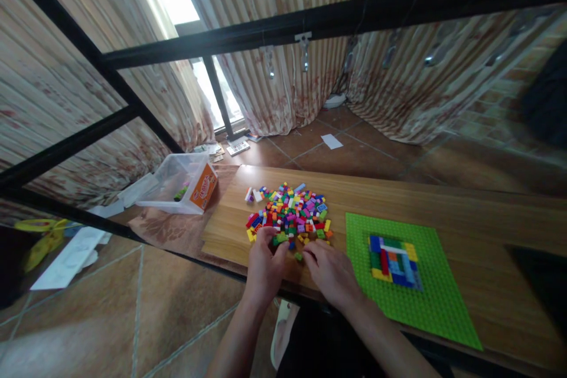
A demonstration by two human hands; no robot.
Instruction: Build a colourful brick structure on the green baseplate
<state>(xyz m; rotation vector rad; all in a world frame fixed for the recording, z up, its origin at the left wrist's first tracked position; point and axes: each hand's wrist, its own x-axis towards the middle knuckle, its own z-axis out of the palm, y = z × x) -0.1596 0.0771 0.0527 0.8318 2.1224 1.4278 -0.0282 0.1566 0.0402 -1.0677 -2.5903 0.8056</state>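
Note:
A heap of small, mixed-colour toy building bricks [292, 209] lies on the wooden table. My left hand [264, 261] rests at the heap's near left edge, thumb and forefinger apart around some green bricks [280, 238]. Across from it, my right hand [331, 271] has its fingers curled together at the near right edge; whatever they may hold is hidden. One loose green brick [298, 257] lies between the two hands. To the right, a green baseplate [443, 301] carries a low square build [394, 261] of blue, yellow, red, white and green bricks.
A clear plastic box [177, 189] with an orange label stands left of the wooden table [328, 180], a few green pieces inside. Black metal bars [248, 35] cross in front of the curtains. A dark flat object [540, 283] is at the right edge.

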